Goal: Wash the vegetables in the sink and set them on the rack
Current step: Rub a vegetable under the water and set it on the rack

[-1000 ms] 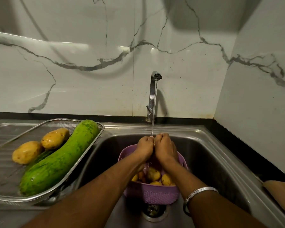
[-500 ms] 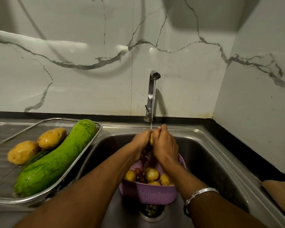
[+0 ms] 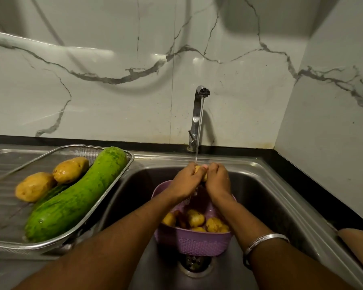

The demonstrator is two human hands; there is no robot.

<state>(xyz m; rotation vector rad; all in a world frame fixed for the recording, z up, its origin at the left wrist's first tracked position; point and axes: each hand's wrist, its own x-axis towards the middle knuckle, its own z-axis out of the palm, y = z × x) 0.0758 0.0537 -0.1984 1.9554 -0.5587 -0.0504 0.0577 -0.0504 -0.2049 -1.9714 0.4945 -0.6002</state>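
My left hand and my right hand are pressed together around a small yellow potato, held under the water stream from the tap. Only a sliver of that potato shows between my fingers. Below my hands a purple basket stands in the steel sink over the drain, with several small potatoes in it. On the left, a wire mesh rack holds a long green gourd and two larger potatoes.
The rack rests on the ribbed steel drainboard left of the basin. A marble wall runs behind the tap and along the right side. A brown object lies on the black counter at the right edge. The drain is partly hidden by the basket.
My hands have risen from just above the basket to higher under the stream, still rubbing the small potato between them. The basket and the rack's contents have stayed put.
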